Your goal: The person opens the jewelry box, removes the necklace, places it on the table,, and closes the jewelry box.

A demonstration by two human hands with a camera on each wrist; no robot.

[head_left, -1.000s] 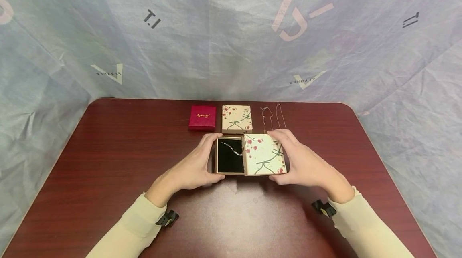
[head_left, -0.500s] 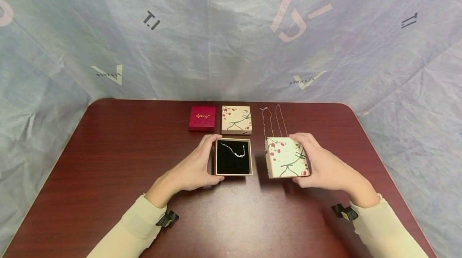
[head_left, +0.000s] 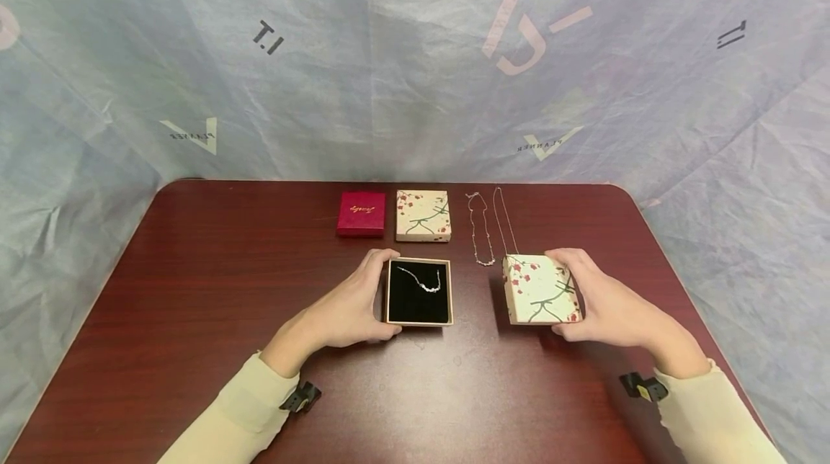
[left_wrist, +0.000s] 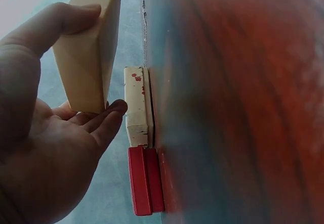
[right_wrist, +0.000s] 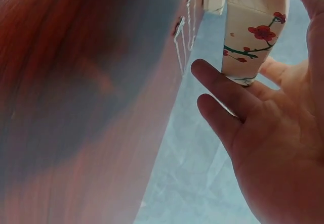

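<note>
My left hand [head_left: 340,309] grips a square jewelry box base [head_left: 415,310] with thumb and fingers on opposite sides. Black padding fills it, and a silver bracelet [head_left: 428,289] lies curved across the padding. The left wrist view shows the plain cream side of the base [left_wrist: 83,62] held up above the table. To the right, my right hand [head_left: 612,309] holds the cream lid [head_left: 532,287] with red blossoms and green branches, pinched at its right end. The lid's printed side [right_wrist: 248,47] shows in the right wrist view, apart from the base.
Behind the base stand a closed floral box [head_left: 423,215] and a closed red box [head_left: 360,215] with gold lettering. Two thin chain necklaces lie on the table [head_left: 259,248]: one with a beaded pendant [head_left: 483,262], the other partly behind the lid. A printed cloth [head_left: 363,89] rises behind.
My right hand has drawn the lid off the base and carried it rightward, exposing the bracelet and black padding. The left hand with the base has come slightly nearer.
</note>
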